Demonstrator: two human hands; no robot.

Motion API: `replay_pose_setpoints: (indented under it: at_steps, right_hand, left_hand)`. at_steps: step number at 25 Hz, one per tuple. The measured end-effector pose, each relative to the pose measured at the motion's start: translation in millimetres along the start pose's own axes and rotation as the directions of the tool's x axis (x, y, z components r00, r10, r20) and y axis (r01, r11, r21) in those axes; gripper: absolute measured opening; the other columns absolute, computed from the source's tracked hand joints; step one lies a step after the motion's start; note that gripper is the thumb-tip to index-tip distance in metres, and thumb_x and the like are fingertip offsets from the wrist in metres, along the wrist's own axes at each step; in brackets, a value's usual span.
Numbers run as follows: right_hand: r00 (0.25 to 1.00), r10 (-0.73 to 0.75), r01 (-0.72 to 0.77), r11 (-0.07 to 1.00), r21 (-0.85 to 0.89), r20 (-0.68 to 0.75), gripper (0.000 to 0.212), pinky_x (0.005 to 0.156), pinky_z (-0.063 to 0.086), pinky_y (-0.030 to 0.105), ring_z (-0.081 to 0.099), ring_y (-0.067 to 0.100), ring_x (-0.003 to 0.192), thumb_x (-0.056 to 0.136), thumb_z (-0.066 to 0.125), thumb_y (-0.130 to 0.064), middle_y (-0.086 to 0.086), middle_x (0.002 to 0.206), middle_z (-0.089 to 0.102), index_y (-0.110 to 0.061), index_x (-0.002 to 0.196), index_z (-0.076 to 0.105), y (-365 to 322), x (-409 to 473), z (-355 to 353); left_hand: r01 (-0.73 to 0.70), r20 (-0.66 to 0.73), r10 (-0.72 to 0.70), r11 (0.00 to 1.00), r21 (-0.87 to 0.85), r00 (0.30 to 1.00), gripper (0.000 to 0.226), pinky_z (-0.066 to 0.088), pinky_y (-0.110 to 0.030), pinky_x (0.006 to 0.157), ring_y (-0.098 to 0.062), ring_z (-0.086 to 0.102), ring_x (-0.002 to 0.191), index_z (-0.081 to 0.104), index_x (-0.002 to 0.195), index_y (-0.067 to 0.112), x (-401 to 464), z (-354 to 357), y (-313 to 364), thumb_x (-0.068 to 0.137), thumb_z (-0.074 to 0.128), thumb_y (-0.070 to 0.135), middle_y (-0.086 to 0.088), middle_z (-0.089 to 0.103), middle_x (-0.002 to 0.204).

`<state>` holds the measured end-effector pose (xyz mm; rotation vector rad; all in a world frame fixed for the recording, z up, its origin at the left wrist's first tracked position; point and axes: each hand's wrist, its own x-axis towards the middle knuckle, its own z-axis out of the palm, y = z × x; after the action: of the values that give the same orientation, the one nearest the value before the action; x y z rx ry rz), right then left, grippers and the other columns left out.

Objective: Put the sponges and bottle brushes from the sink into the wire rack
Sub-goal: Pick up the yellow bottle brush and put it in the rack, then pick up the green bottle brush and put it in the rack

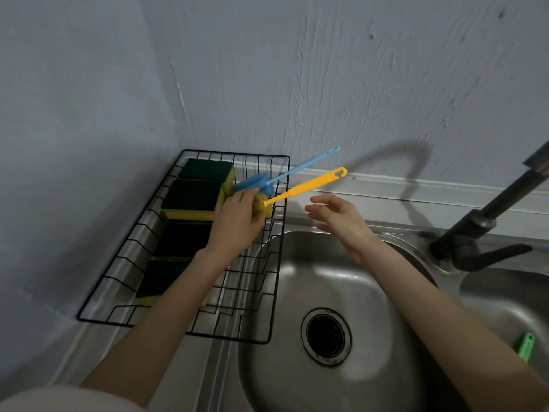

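The yellow bottle brush (300,188) is held by its sponge head at the far right of the wire rack (276,263); its long axis runs from near-left to far-right, the hooked handle end pointing up toward the wall (386,84). The blue bottle brush (282,176) lies just beyond it on a similar axis, handle projecting over the rack's far right rim. The left hand (237,218) is closed around the yellow head, which is largely hidden. The right hand (338,218) is spread, fingers apart, holding nothing, over the sink (371,292). 4 sponges (193,200) are seen in a row along the rack's left side; the 2 nearer ones are partly covered by the left forearm. A green object (525,346) at the right is cut off by the right arm.
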<state>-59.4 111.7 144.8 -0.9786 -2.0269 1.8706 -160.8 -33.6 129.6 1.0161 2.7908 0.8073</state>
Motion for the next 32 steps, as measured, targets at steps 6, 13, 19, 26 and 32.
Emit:
replay_pose_setpoints:
  at_steps: [6, 13, 19, 26, 32]
  right_hand:
    - [0.991, -0.121, 0.129, 0.972, -0.196, 0.053, 0.027, 0.077, 0.041, 0.015, 0.055, 0.017, 0.097, 0.092, 0.051, -0.011, 0.012, 0.113, 0.063, -0.008, 0.117, 0.060, 1.7, -43.6, -21.9]
    - [0.974, -0.201, 0.224, 0.911, -0.346, 0.102, 0.031, 0.102, 0.040, 0.028, 0.059, 0.021, 0.111, 0.091, 0.051, -0.010, 0.015, 0.124, 0.063, -0.007, 0.120, 0.059, 27.9, -95.4, -74.8]
    - [0.982, -0.139, 0.181, 0.889, -0.421, 0.128, 0.033, 0.106, 0.039, 0.028, 0.057, 0.015, 0.107, 0.089, 0.053, -0.009, 0.011, 0.118, 0.064, -0.008, 0.122, 0.058, 64.8, -121.1, -146.8]
    - [0.993, -0.093, 0.114, 0.849, -0.515, 0.065, 0.034, 0.107, 0.040, 0.033, 0.057, 0.021, 0.119, 0.089, 0.052, -0.013, 0.008, 0.125, 0.063, -0.013, 0.122, 0.059, 102.3, -140.4, -259.0]
    - [0.999, -0.012, 0.038, 0.840, -0.541, 0.052, 0.032, 0.106, 0.041, 0.033, 0.057, 0.021, 0.118, 0.089, 0.053, -0.014, 0.008, 0.124, 0.063, -0.013, 0.121, 0.059, 131.9, -143.6, -323.2]
  left_hand:
    - [-0.101, -0.020, 0.101, 0.995, 0.025, 0.995, 0.044, 0.044, -0.037, 0.099, -0.021, 0.052, 0.117, 0.043, 0.130, 0.014, -44.5, -27.3, 43.6, 0.087, 0.055, 0.021, -0.008, 0.051, 0.132]
    - [-0.148, 0.046, 0.145, 0.987, 0.067, 0.988, 0.045, 0.041, -0.040, 0.101, -0.026, 0.050, 0.120, 0.043, 0.130, 0.014, -99.8, -7.2, 100.9, 0.087, 0.054, 0.021, -0.009, 0.052, 0.134]
    - [-0.158, 0.145, 0.153, 0.987, 0.025, 0.977, 0.045, 0.038, -0.041, 0.105, -0.025, 0.046, 0.126, 0.043, 0.131, 0.015, -134.4, 39.1, 164.3, 0.087, 0.052, 0.022, -0.007, 0.048, 0.138]
    - [-0.198, 0.201, 0.215, 0.975, -0.104, 0.956, 0.038, 0.043, -0.039, 0.098, -0.028, 0.052, 0.117, 0.050, 0.125, 0.011, -166.2, 121.6, 262.7, 0.087, 0.051, 0.019, -0.011, 0.055, 0.127]
    - [-0.186, 0.355, 0.217, 0.975, -0.119, 0.909, 0.038, 0.042, -0.041, 0.099, -0.031, 0.052, 0.117, 0.048, 0.125, 0.011, -176.7, 185.3, 313.1, 0.088, 0.049, 0.021, -0.012, 0.054, 0.127]
